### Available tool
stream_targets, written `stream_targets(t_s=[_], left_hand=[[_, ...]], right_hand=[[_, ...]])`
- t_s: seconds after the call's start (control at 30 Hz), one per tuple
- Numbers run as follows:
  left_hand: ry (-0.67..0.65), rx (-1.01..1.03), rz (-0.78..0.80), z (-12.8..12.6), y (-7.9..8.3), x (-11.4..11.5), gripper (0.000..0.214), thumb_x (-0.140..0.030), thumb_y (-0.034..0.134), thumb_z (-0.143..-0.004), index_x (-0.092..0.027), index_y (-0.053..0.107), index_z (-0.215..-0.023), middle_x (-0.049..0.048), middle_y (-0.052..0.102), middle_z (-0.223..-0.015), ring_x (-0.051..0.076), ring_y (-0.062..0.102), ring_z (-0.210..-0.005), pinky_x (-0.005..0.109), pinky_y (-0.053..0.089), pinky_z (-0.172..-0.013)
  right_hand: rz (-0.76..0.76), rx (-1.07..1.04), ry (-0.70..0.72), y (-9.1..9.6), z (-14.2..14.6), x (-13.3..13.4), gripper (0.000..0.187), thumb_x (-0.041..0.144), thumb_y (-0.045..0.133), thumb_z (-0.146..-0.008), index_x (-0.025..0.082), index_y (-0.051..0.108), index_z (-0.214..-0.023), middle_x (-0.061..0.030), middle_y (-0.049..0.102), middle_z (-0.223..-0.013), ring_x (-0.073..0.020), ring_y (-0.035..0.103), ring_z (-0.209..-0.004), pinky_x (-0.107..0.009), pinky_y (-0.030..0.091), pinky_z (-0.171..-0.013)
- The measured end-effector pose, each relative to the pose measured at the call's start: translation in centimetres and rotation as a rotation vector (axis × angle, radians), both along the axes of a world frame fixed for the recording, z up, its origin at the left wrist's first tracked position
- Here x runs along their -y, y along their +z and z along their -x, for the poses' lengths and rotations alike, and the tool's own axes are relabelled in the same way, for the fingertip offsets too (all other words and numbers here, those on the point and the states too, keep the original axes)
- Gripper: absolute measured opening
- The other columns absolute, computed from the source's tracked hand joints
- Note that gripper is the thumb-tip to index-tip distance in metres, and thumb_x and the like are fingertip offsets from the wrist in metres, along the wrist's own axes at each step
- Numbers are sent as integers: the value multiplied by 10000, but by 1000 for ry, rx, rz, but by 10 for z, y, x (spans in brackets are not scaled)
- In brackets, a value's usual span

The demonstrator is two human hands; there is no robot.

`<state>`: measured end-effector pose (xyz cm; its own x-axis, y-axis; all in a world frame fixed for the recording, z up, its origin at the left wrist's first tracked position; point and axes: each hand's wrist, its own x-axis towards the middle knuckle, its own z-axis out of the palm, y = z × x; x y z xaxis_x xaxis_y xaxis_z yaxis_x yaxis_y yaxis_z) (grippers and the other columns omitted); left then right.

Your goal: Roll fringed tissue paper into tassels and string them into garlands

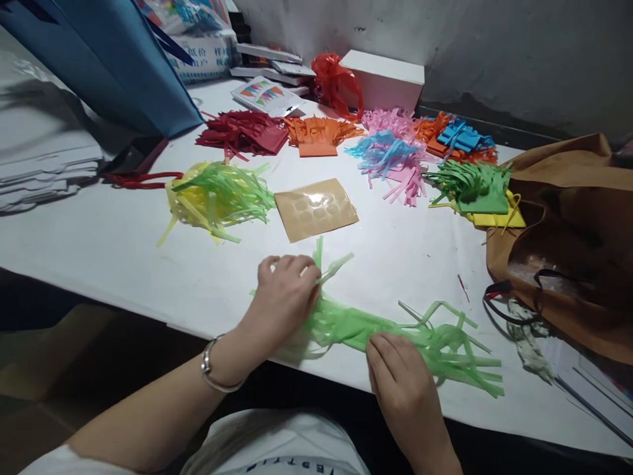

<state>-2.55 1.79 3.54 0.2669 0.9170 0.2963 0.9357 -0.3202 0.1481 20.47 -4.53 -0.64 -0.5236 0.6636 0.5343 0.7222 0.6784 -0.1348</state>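
A light green tissue paper tassel [353,326] lies stretched along the table's near edge, its fringe spread out at both ends. My left hand [289,284] is closed over the left fringe, with some strips poking out above the fingers. At the middle band, my right hand [398,369] pinches the lower edge of the paper, fingers pressed together. Just beyond my hands lies a tan sheet of clear round stickers [319,208]. Left of that sheet rests a yellow and light green tassel bundle [220,194].
Fringed paper stands behind: dark red [244,135], orange [319,135], pink [390,122] and darker green [479,188]. A brown bag [558,198] is at the right, a blue bag [119,66] at the back left. A white box [383,79] sits by the wall.
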Motion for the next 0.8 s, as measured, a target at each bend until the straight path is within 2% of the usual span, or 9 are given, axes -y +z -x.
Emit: stream_targets(t_s=[0.1, 0.17, 0.23, 0.3, 0.4, 0.53, 0.63, 0.73, 0.8], left_hand=[[-256, 89, -66, -2, 10, 14, 185, -234, 575, -952, -166, 598, -1122, 119, 638, -1197, 307, 552, -1093, 511, 362, -975], [-497, 63, -22, -12, 5, 26, 200, -194, 585, -938, -186, 588, -1138, 81, 663, -1150, 268, 555, -1084, 493, 329, -1033], [-597, 33, 20, -22, -7, 34, 161, -98, 547, -925, -188, 602, -1047, 43, 691, -1007, 231, 579, -1007, 485, 297, -1057], [-586, 51, 38, -25, -20, 36, 164, -51, 514, -921, -185, 602, -955, 25, 685, -906, 207, 588, -933, 469, 303, -1043], [-546, 75, 45, -10, -29, 29, 167, -71, 492, -939, -196, 603, -948, 30, 691, -950, 208, 590, -967, 485, 296, -1061], [-400, -10, 73, 35, -16, 19, 232, -49, 430, -936, -195, 604, -985, 53, 685, -1095, 247, 571, -1108, 569, 264, -1112], [-248, -52, 80, 54, 3, 24, 312, -68, 434, -907, -170, 580, -1162, 143, 589, -1304, 333, 511, -1233, 663, 277, -1090], [-399, 56, 102, 35, 11, 37, 464, -150, 517, -903, -194, 483, -1363, 148, 504, -1438, 353, 423, -1340, 661, 204, -1151], [-526, 103, 101, 10, 6, 44, 431, -127, 527, -921, -215, 510, -1343, 95, 596, -1354, 300, 456, -1314, 602, 131, -1202]], right_hand=[[-15, -57, -16, 2, 1, 0, 245, 8, 525, -906, 103, 676, -1075, -126, 739, -989, -253, 691, -980, -456, 548, -922], [-21, -114, -5, 5, 2, 1, 221, 33, 544, -914, 94, 667, -1088, -136, 734, -1009, -249, 687, -998, -452, 550, -935], [-6, -133, 17, 6, 3, 4, 215, 47, 556, -918, 83, 662, -1102, -142, 729, -1037, -249, 680, -1021, -454, 544, -961], [20, -103, 32, 2, 1, 7, 243, 34, 548, -919, 81, 659, -1129, -138, 728, -1060, -259, 673, -1048, -468, 540, -971], [47, -60, 28, -8, -5, 12, 320, -16, 512, -911, 73, 646, -1188, -144, 721, -1115, -281, 655, -1110, -486, 541, -969], [36, -74, 18, -15, -13, 16, 352, -44, 503, -898, 65, 649, -1199, -152, 712, -1159, -274, 637, -1163, -486, 525, -1017], [14, -61, 6, -13, -11, 17, 345, -61, 510, -884, 37, 655, -1181, -168, 717, -1140, -278, 649, -1144, -505, 520, -1026], [-3, -51, 8, -9, -4, 16, 318, -48, 508, -894, 22, 660, -1165, -182, 720, -1126, -288, 658, -1131, -514, 527, -1014], [-19, -65, 38, -6, 1, 15, 289, -23, 509, -911, 15, 659, -1155, -191, 722, -1120, -291, 656, -1136, -511, 528, -1011]])
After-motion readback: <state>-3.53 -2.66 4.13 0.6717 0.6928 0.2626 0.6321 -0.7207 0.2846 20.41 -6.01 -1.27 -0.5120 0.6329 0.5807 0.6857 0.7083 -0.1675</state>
